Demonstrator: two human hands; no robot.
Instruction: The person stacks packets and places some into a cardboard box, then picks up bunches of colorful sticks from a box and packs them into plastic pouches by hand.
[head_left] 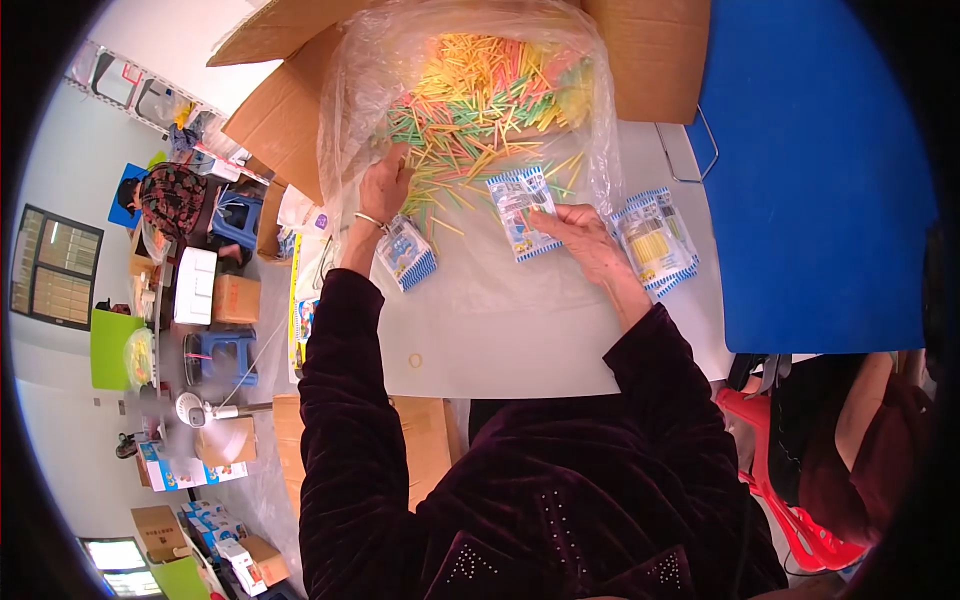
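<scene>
A loose heap of thin yellow, green and pink sticks (470, 95) spills from a clear plastic bag (352, 110) onto the table. At the heap's left edge is my left hand (384, 188), its fingers curled closed; what they hold, if anything, is hidden. My right hand (585, 240) pinches the lower right side of a blue-and-white packet (520, 215) with a clear window, in front of the heap. Below my left hand lies another blue-striped packet (408, 255). Several similar packets (655, 240) overlap to the right of my right hand, one showing yellow contents.
An open cardboard box (650, 60) surrounds the bag at the back. A blue board (815, 180) stands at the right, beside a bent metal wire (705, 150). A small ring (415, 360) lies near the front edge. Another person (175, 200) sits far left.
</scene>
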